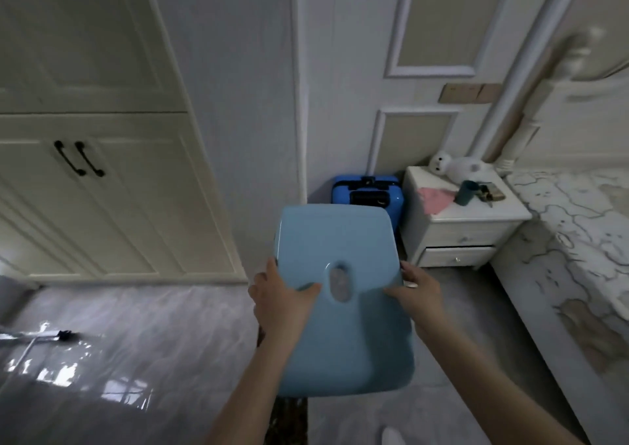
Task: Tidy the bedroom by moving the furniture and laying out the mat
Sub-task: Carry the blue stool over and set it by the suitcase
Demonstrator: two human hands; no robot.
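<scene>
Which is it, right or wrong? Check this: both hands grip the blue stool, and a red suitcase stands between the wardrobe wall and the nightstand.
Wrong in one respect. The head view shows the suitcase is blue, not red. The rest holds: left hand and right hand grip the stool, beside the nightstand.

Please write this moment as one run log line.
holding: light blue plastic stool | left hand: grips left edge | right hand: grips right edge | ahead: blue suitcase, white nightstand

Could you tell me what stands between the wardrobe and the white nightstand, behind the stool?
In the head view, a blue suitcase stands against the wall between the wardrobe and nightstand, behind the light-blue stool.
</scene>
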